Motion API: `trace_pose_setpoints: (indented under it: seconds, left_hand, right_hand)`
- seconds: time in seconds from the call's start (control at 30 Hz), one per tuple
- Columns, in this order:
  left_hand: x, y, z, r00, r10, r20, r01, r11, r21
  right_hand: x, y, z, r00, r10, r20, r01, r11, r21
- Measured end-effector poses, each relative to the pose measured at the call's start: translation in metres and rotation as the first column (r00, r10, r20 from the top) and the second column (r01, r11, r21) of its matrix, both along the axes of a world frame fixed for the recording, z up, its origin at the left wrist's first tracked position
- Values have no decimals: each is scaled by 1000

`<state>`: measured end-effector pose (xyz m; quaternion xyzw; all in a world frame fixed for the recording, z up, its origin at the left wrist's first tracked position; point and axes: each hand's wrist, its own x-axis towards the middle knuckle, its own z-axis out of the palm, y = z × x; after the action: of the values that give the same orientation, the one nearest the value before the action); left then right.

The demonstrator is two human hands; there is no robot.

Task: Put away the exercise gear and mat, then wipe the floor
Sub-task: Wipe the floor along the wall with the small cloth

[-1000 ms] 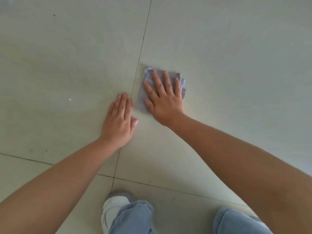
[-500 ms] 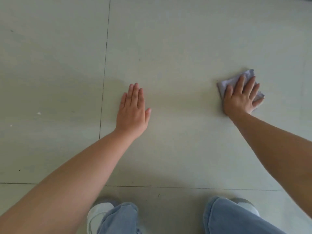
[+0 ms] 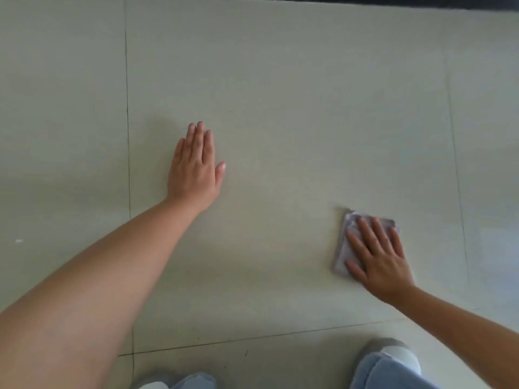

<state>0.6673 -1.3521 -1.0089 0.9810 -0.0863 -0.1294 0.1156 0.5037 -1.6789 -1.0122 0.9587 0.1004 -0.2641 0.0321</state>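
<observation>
Grey cloth (image 3: 346, 248), soft and light, lower right on floor (image 3: 280, 80): right hand (image 3: 379, 262) presses it flat-fingered; left hand (image 3: 195, 169) flat, empty.

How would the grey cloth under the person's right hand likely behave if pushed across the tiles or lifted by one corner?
The cloth lies folded flat under the right hand's spread fingers, so it probably slides easily on the smooth tile floor. Its thin, soft-looking edges suggest it would droop and unfold if lifted. It looks light.
</observation>
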Motion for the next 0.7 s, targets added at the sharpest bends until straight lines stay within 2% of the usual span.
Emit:
trace_pose_setpoints:
  seconds: [0.03, 0.07, 0.13, 0.17, 0.2, 0.27, 0.4, 0.47, 0.53, 0.6, 0.63, 0.7]
  left_hand:
    - [7, 2, -3, 1000, 17, 12, -17, 1000, 8]
    - [12, 4, -5, 999, 36, 29, -36, 999, 17]
    - [19, 7, -10, 998, 52, 42, -52, 999, 14]
    - [20, 7, -13, 998, 50, 29, -50, 999, 12]
    - [20, 8, -15, 998, 50, 24, -51, 999, 12]
    - [20, 8, -16, 998, 54, 31, -55, 998, 6]
    - [23, 9, -19, 998, 63, 24, -63, 998, 14]
    - [25, 10, -21, 998, 41, 45, -42, 999, 24]
    - [26, 10, -22, 997, 11, 77, -15, 999, 40]
    - [27, 10, -21, 997, -9, 73, 4, 998, 66]
    - [28, 10, -20, 997, -18, 70, 13, 997, 75]
    - [28, 10, -19, 998, -23, 63, 18, 997, 80]
  right_hand:
    - [6, -24, 6, 986, -164, 25, 164, 986, -24]
    - [18, -41, 11, 933, -356, 42, 358, 933, -35]
    - [56, -49, 19, 738, -673, 58, 675, 738, -26]
    - [78, -44, 20, 654, -752, 76, 755, 656, -6]
    - [99, -37, 17, 608, -788, 98, 791, 611, 10]
    - [145, -16, 9, 589, -797, 135, 800, 598, 43]
    - [226, 40, -1, 686, -710, 157, 707, 702, 82]
    - [241, 77, -4, 777, -612, 148, 603, 791, 107]
    - [225, 115, -9, 896, -421, 141, 405, 905, 130]
    - [182, 130, -8, 982, -128, 139, 108, 984, 142]
    - [159, 123, -7, 991, 11, 135, -27, 992, 122]
    - [131, 84, -6, 986, 154, 69, -159, 984, 77]
